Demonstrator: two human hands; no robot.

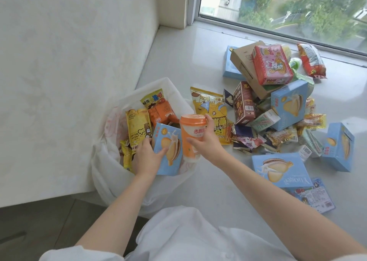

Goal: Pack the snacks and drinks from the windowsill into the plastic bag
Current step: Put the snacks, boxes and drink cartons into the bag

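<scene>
A white plastic bag (107, 161) stands open at the left edge of the windowsill (198, 62). Inside it are yellow snack packets (138, 127), an orange carton (162, 113) and an upright light-blue cake box (168, 149). My left hand (148, 155) grips that blue box inside the bag. My right hand (206, 139) holds an orange-and-white milk tea cup (190, 137) upright over the bag's right rim, beside the blue box.
A pile of snacks lies to the right: a yellow popcorn bag (210, 105), a brown box (243, 103), a cardboard box (248, 66), a red-pink box (272, 64), several blue cake boxes (280, 169) and small wrapped sweets. The window runs along the far edge.
</scene>
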